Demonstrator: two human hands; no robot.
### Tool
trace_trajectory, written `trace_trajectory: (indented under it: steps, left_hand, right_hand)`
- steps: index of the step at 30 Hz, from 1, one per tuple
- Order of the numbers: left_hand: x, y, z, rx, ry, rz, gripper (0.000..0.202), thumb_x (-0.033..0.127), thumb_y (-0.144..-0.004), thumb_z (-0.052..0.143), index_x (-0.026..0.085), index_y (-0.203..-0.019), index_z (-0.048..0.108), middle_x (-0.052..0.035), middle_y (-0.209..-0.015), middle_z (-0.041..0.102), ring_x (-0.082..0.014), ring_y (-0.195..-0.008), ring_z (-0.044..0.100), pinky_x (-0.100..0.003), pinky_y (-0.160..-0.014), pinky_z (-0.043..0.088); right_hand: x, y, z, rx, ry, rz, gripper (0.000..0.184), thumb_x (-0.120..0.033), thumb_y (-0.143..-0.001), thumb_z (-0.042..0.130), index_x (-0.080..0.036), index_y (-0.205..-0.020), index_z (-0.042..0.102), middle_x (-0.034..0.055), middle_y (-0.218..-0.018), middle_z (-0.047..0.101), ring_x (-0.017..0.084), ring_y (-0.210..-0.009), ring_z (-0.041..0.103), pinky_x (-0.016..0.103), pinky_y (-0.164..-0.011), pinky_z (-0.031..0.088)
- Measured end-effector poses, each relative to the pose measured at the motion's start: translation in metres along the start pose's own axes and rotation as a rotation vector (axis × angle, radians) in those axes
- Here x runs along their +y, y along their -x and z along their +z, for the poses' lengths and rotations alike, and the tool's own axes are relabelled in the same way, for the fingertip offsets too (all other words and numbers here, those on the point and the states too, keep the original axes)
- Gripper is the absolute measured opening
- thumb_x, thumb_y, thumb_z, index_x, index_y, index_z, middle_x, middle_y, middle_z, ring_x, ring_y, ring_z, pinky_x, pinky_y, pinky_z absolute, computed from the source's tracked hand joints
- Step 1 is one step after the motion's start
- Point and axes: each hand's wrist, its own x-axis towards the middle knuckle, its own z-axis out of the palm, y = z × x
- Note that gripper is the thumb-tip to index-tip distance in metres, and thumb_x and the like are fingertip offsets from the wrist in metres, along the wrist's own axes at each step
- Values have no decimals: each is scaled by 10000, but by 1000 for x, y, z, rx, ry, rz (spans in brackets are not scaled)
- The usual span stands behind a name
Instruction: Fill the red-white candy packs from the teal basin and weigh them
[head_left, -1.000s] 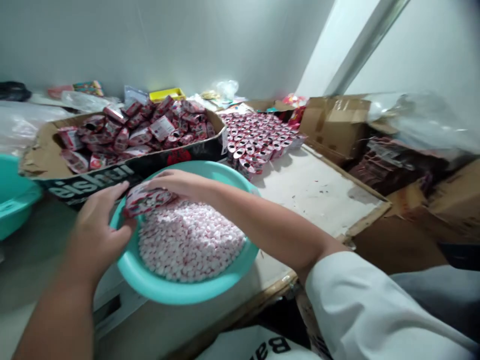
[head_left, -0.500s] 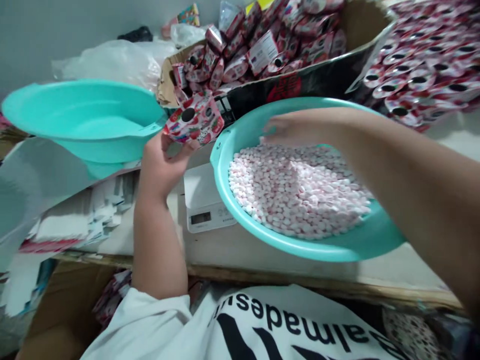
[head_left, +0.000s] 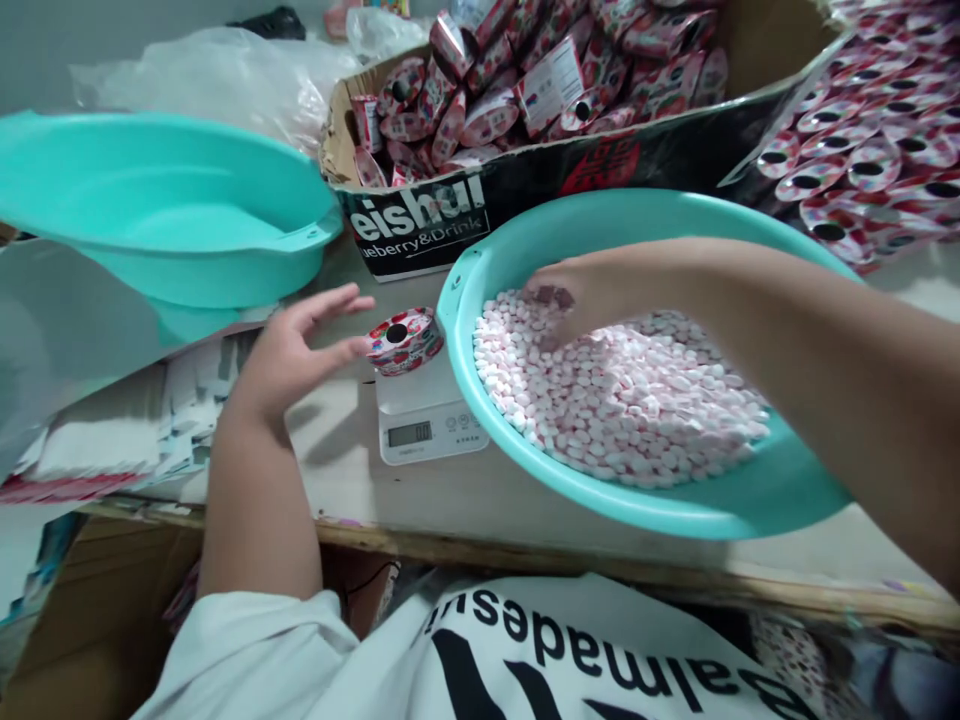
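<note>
A red-and-pink printed candy pouch (head_left: 405,342) with a dark oval opening on top stands upright on the white digital scale (head_left: 431,435). My left hand (head_left: 296,345) is open beside it, fingers spread and fingertips at the pouch's left end. In the large turquoise basin (head_left: 517,462) lies a heap of small white-pink candies (head_left: 622,400). Over the heap's left part, my right hand (head_left: 574,290) curls its fingers around some candies; the fingertips are partly hidden. The scale's display seems to read 0.0.
Behind stands a black cardboard box (head_left: 517,190) full of similar pouches. More pouches (head_left: 847,170) stand in rows at the right. A second turquoise basin (head_left: 247,270) sits at the left, near stacked white papers (head_left: 105,430). The table's wooden edge (head_left: 480,555) runs in front of me.
The pouch has come down from my left hand onto the scale. My left hand has let go and opened, moving down and left. My right hand has lowered into the candies.
</note>
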Motion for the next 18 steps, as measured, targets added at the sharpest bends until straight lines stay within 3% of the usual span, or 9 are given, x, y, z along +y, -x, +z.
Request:
trace_trajectory:
  steps: [3,6,9,12,15,18]
  left_hand:
    - [-1,-16,-7,166,148,156,554,593,-852,751,203,-1242,702,-77,-1152,735,-287,-1183,650,-472,-1100,482]
    - [-14,-21,5,282,236,212,532,676,-945,566,218,-1143,749,-58,-1034,756,-254,-1104,684,-422,-1080,484]
    - [-28,-15,16,264,154,208,564,653,-998,476,180,-1120,758,-67,-1005,762,-237,-1029,694,-394,-996,510]
    - [-34,-11,13,240,-39,288,504,582,-1036,455,188,-1124,757,-32,-1016,762,-202,-1001,685,-359,-915,519]
    - [-34,-10,3,254,-119,353,473,568,-1056,413,243,-1114,752,11,-1001,758,-193,-995,687,-367,-907,516]
    - [-28,-9,-2,267,-138,307,460,586,-1054,391,302,-1085,752,23,-999,756,-218,-1025,689,-394,-929,513]
  right_hand:
    - [-11,2,-3,-25,-7,70,736,-221,-328,986,-184,-1019,737,3,-785,715,147,-551,564,258,-499,354]
    - [-13,1,-1,-11,-28,90,663,-135,-361,958,-163,-995,766,-26,-690,688,107,-523,537,245,-512,307]
    - [-9,2,-2,4,67,110,568,-197,-459,928,-161,-1010,794,-56,-708,695,53,-557,521,248,-604,308]
    - [-4,6,-13,-45,195,152,405,-242,-689,796,-165,-1087,778,-89,-740,692,9,-612,525,258,-688,322]
    - [1,12,-29,-45,235,162,274,-223,-801,734,-177,-1068,776,-65,-779,710,38,-654,568,236,-693,369]
    - [9,16,-39,-7,218,237,225,-170,-796,766,-195,-1020,775,-35,-794,720,102,-681,621,234,-661,426]
